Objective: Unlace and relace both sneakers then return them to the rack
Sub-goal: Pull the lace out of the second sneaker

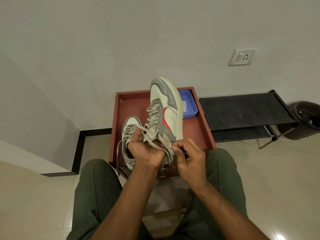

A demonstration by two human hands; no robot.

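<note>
Held sneaker [166, 108] is up in the air over the red tray [199, 129], toe pointing away toward the wall, laces facing left. Left hand [147, 151] cups its heel end from below, fingers curled around the collar, lace strands [155, 135] draped across the palm. Right hand [188, 158] is at the heel's right side, thumb and forefinger pinching a lace end [170, 147]. Lacing on it is loose but threaded through most eyelets. Second sneaker [129, 135] sits on the tray's left part, toe away, one lace [118, 156] hanging over the tray's near edge. Blue tub [189, 105] sits at the tray's far right corner, partly behind the held sneaker. Black rack [242, 110] stands just right of the tray, shelves bare. Dark bin [306, 118] is further right of the rack.
</note>
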